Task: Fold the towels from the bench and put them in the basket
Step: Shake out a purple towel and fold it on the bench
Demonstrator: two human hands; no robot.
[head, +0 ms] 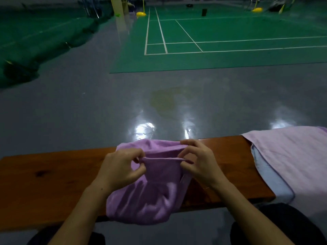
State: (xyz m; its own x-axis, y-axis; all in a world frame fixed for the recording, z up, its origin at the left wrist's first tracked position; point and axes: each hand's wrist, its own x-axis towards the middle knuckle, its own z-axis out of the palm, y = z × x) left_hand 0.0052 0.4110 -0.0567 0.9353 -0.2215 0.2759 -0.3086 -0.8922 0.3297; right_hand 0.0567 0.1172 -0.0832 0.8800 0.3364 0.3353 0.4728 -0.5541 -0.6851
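Left hand [122, 167] and right hand [198, 161] each pinch the purple towel [150, 197] hem above the wooden bench [53, 183]; matching corners squarely should keep the fold even.

floor [88, 106]: grey, glossy, with bright patches of reflected light just beyond the bench and a faint yellowish stain near the middle
court [230, 32]: green mat with white lines, laid on the grey floor, reaching to the far right
net [35, 46]: dark green, heaped along the left side
posts [143, 5]: yellow, thin, on yellow bases [141, 14] at the far end; another base [257, 9] far right
cabinet [120, 6]: pale, upright, far end, left of the court
bin [204, 12]: small, dark, on the far court
bench [44, 183]: reddish-brown wood, lying across the foreground
light: dim overall
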